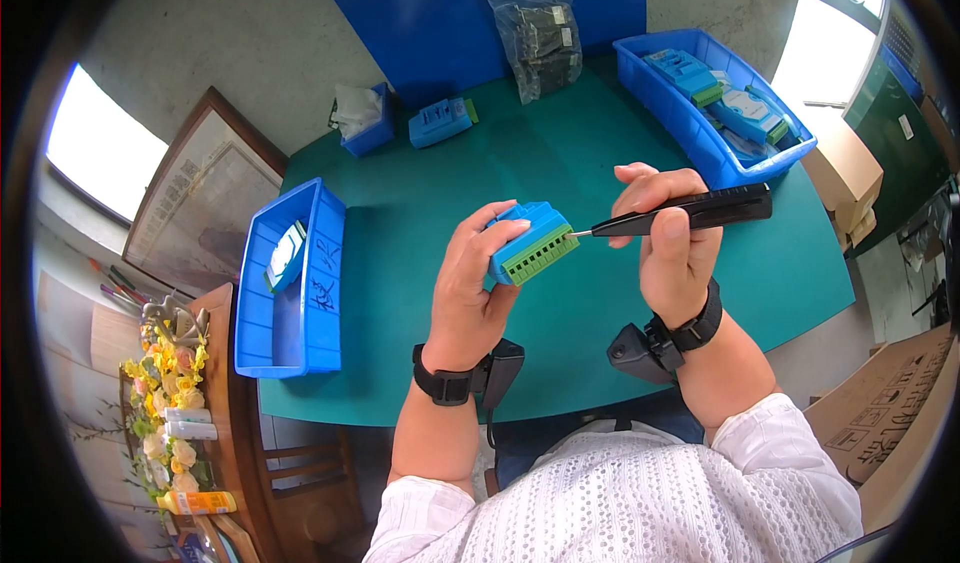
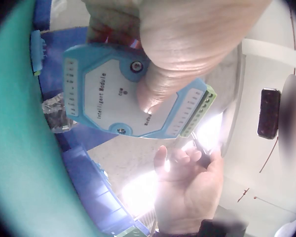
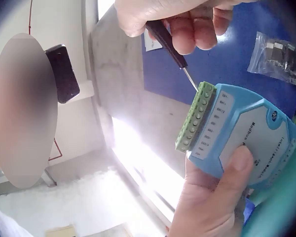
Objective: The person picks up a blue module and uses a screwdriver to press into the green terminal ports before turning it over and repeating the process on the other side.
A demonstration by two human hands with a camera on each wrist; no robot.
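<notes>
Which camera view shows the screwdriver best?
The head view: the screwdriver shows nearly whole, black handle and metal shaft, its tip at the green terminal block. The right wrist view shows only the shaft and the handle's front. In the left wrist view, a small dark piece shows amid glare.

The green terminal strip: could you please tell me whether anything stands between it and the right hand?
Only the screwdriver in the right hand spans the gap, its tip at the green terminal strip; nothing else visible does.

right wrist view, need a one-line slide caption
Left hand holds a blue module while the right hand holds a screwdriver at its green connector.
</notes>
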